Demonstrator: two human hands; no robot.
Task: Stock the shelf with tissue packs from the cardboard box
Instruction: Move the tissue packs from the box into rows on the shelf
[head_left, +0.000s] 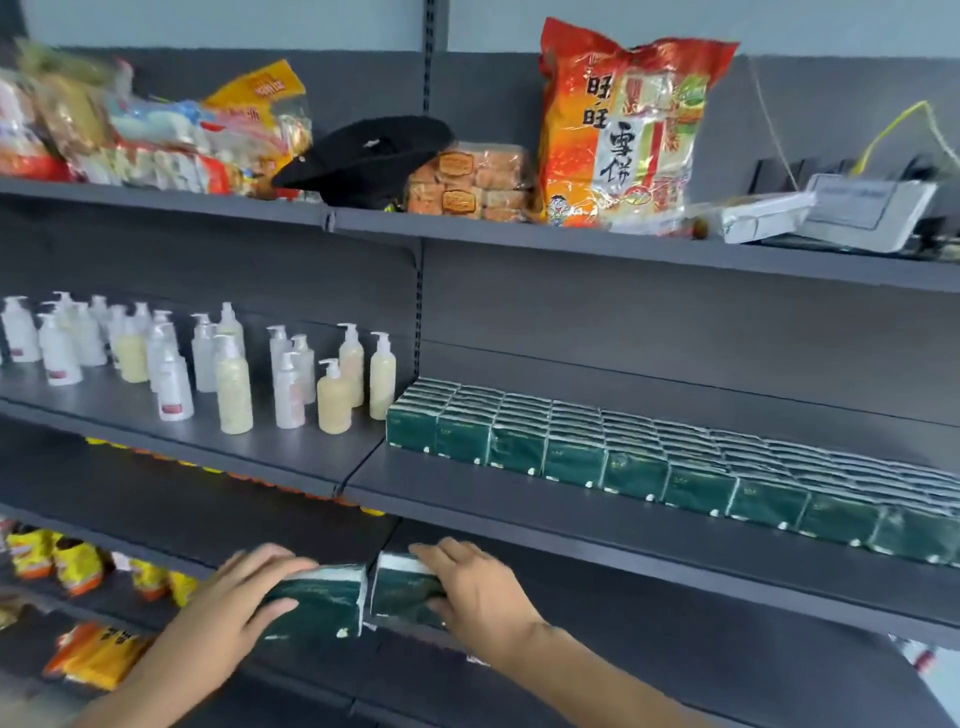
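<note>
A person's two hands reach toward a dark grey store shelf, each carrying green tissue packs. At far left on the top shelf lies a heap of snack bags (156, 135); below it, on the middle shelf (291, 457), stand white and cream pump bottles (234, 384) in loose rows. Lower left, yellow and orange snack packets (57, 564) sit on the lower tiers.

The left hand (244, 597) grips a left tissue stack (317, 603), fingers curled over its top and thumb across its front face. Just beside it, nearly touching, the right hand (478, 587) holds a right tissue stack (402, 595), fingers laid over the top and thumb pressing the front. Both stacks are held at the front edge of the lower shelf (649, 587), below the middle tier; whether they rest on it cannot be told.

Above centre, a black hat (363, 150) leans against a clear bag of wrapped cakes (467, 182), with a tall red-and-orange rice cracker bag (618, 130) upright to its right. On the right half of the middle shelf, a stocked block of tissue packs (675, 457) stands in tight rows from the divider to the frame's right edge, set back from the shelf lip. At top right rest a white wrapped parcel (763, 221) and a grey device (872, 213) with a yellow cable (898, 124) behind it.
</note>
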